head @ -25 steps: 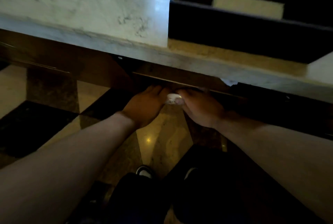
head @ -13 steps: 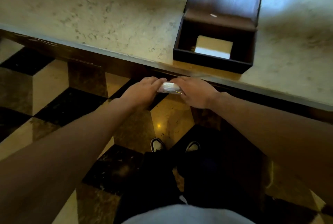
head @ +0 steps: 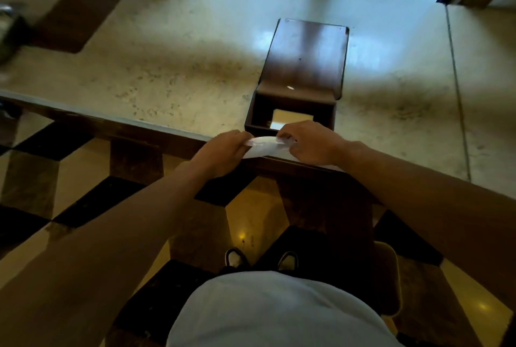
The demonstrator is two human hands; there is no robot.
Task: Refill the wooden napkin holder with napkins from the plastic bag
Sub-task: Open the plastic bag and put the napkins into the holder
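Observation:
The dark wooden napkin holder [head: 303, 67] stands on the marble counter [head: 167, 67] near its front edge, its lid flipped back and a few pale napkins [head: 290, 117] low inside. My left hand [head: 223, 151] and my right hand [head: 310, 143] both grip a clear plastic bag of white napkins [head: 262, 145], one hand at each end. The bag is held at the counter's edge, just in front of the holder's open box.
A dark brown mat [head: 75, 20] lies on the counter at the back left, beside a blurred metal object [head: 8, 31]. Below the counter is a checkered floor [head: 69, 193] with my shoes [head: 237, 258]. A seam [head: 458, 95] crosses the counter on the right.
Both hands have risen with the bag from under the counter to its front edge, in front of the holder. The view has pulled back and up.

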